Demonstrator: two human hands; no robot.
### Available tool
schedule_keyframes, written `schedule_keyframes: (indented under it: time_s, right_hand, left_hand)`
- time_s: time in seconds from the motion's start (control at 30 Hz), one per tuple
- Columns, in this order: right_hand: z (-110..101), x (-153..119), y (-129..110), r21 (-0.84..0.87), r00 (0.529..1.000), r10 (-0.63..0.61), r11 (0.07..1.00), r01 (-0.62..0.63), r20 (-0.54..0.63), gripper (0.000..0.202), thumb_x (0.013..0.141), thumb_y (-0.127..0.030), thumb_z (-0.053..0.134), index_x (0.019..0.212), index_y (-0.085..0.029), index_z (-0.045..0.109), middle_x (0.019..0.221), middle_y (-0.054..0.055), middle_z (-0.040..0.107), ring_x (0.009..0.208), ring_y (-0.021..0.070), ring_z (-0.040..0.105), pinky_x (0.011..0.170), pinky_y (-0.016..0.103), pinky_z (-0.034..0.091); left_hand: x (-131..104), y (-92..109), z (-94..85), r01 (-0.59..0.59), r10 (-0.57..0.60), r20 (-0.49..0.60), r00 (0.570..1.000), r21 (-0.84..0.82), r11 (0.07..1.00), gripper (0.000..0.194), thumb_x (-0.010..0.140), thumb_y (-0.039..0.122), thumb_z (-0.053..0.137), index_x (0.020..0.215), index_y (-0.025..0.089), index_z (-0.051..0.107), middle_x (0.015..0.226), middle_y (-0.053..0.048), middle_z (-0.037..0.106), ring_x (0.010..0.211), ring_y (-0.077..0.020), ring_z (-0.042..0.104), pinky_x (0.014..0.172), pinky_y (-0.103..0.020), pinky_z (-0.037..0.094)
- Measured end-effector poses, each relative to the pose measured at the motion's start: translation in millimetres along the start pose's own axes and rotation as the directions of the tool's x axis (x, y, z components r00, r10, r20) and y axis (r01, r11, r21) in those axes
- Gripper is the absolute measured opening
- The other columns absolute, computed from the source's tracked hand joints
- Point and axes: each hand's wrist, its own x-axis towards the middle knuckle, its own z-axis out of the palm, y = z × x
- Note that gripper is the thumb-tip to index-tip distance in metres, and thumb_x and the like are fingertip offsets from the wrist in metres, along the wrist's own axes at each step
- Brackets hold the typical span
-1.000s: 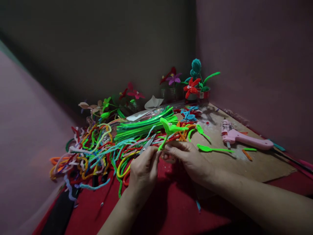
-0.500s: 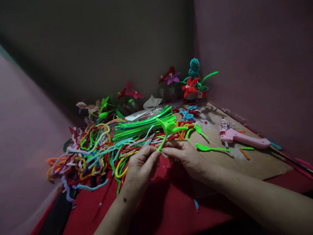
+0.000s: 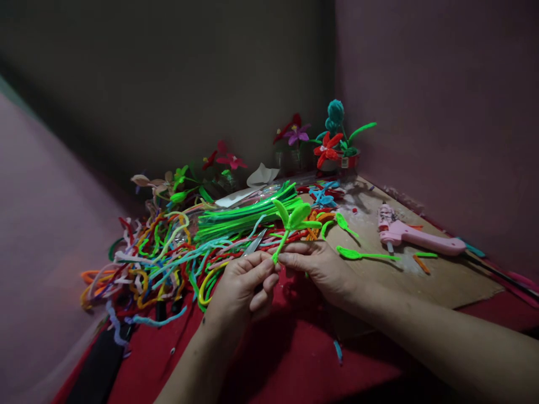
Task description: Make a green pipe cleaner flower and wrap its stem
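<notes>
Between both hands stands a bright green pipe-cleaner flower (image 3: 298,216), its petals up and its stem pinched low down. My left hand (image 3: 248,280) is closed, thumb and forefinger on the stem's lower end. My right hand (image 3: 315,268) pinches the same stem from the other side, fingertips close to the left ones. Just behind the hands, scissor blades (image 3: 255,243) lie among the loose pipe cleaners. To the right, a green pipe-cleaner leaf (image 3: 349,253) with a long stem rests on the cardboard (image 3: 446,283), and a smaller green leaf (image 3: 343,222) lies behind it.
A tangle of coloured pipe cleaners (image 3: 147,269) spreads left, beside a bundle of green ones (image 3: 248,216). A pink glue gun (image 3: 421,238) lies on the cardboard at right. Finished pipe-cleaner flowers, including a red one (image 3: 328,150), stand along the back. A black object (image 3: 99,365) lies front left.
The green flower has turned slightly, so its petals face differently. My left hand's lower fingers have uncurled a little and its wrist has shifted left; both hands keep their pinch.
</notes>
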Motion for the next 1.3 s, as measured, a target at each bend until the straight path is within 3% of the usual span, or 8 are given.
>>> schedule_keyframes:
  time_s: [0.27,0.4,0.53,0.7,0.87,0.97,1.17,1.3]
  right_hand:
    - [2.6,-0.8,0.2,0.117,0.999,0.040,0.992,-0.036,-0.033,0.011,0.064,-0.027,0.071,0.066,-0.016,0.067,0.061,-0.002,0.059,0.061,0.0110,0.050,0.065,0.026,0.038]
    - [4.1,-3.3,-3.3,0.043,0.995,0.004,0.999,0.000,-0.102,0.009,0.066,-0.025,0.068,0.062,-0.017,0.066,0.059,-0.002,0.058,0.060,0.0104,0.049,0.062,0.025,0.037]
    - [5.3,-6.4,-9.1,-0.070,0.986,-0.060,0.996,0.049,-0.156,0.010,0.070,-0.024,0.064,0.062,-0.018,0.065,0.056,-0.003,0.055,0.054,0.0097,0.045,0.057,0.024,0.036]
    - [6.6,-7.8,-11.8,-0.113,0.981,-0.085,0.991,0.066,-0.177,0.013,0.070,-0.022,0.061,0.058,-0.018,0.063,0.056,-0.004,0.054,0.056,0.0098,0.045,0.057,0.024,0.035]
    - [8.0,-9.2,-12.4,-0.090,0.981,-0.067,0.995,0.051,-0.185,0.016,0.071,-0.021,0.060,0.056,-0.018,0.060,0.054,-0.004,0.051,0.053,0.0097,0.043,0.055,0.024,0.034]
    - [8.3,-10.8,-12.6,-0.121,0.983,-0.086,0.990,0.066,-0.162,0.017,0.072,-0.023,0.060,0.056,-0.018,0.060,0.054,-0.003,0.051,0.053,0.0103,0.044,0.054,0.024,0.034]
    - [7.6,-9.2,-11.3,-0.172,0.993,-0.065,0.984,0.047,-0.100,0.015,0.076,-0.028,0.057,0.066,-0.018,0.064,0.059,-0.002,0.054,0.059,0.0115,0.047,0.057,0.024,0.036]
    - [4.8,-6.1,-12.9,-0.180,0.997,-0.047,0.983,0.035,-0.064,0.014,0.075,-0.026,0.058,0.066,-0.018,0.065,0.062,-0.001,0.057,0.061,0.0119,0.050,0.062,0.025,0.037]
  left_hand:
    - [1.2,0.6,-5.8,0.079,-0.075,0.092,0.993,-0.042,0.996,0.018,0.078,0.033,0.056,0.075,0.015,0.056,0.048,0.008,0.041,0.028,0.0005,0.015,0.025,-0.013,0.020]
    - [-0.2,0.9,0.8,-0.083,0.094,-0.027,0.995,0.285,0.955,0.026,0.081,0.037,0.052,0.067,0.015,0.054,0.047,0.005,0.045,0.030,-0.0021,0.029,0.031,-0.015,0.022]
    - [-1.2,-7.5,6.8,-0.329,0.520,-0.032,0.853,0.742,0.585,0.018,0.083,0.029,0.049,0.074,0.016,0.056,0.054,0.003,0.051,0.044,-0.0077,0.046,0.045,-0.019,0.037]
    - [2.6,-21.2,0.5,-0.365,0.768,0.275,0.578,0.929,-0.058,0.011,0.082,0.018,0.052,0.091,0.015,0.057,0.073,-0.003,0.063,0.063,-0.0119,0.058,0.061,-0.022,0.041]
    - [6.5,-25.3,-6.3,-0.316,0.768,0.376,0.519,0.919,-0.236,0.014,0.082,0.013,0.049,0.093,0.015,0.057,0.071,-0.004,0.062,0.064,-0.0130,0.058,0.062,-0.022,0.040]
    - [5.0,-22.4,-4.1,-0.365,0.778,0.309,0.548,0.924,-0.109,0.015,0.083,0.013,0.045,0.086,0.018,0.059,0.067,-0.002,0.061,0.061,-0.0119,0.055,0.061,-0.022,0.040]
    - [-0.6,-9.6,5.8,-0.309,0.551,-0.101,0.828,0.738,0.600,0.017,0.080,0.026,0.053,0.065,0.018,0.056,0.053,0.004,0.045,0.046,-0.0075,0.038,0.043,-0.019,0.032]
    - [-0.5,-4.0,5.8,-0.191,0.291,-0.161,0.943,0.451,0.872,0.022,0.076,0.032,0.058,0.062,0.016,0.054,0.049,0.005,0.042,0.040,-0.0042,0.032,0.037,-0.016,0.024]
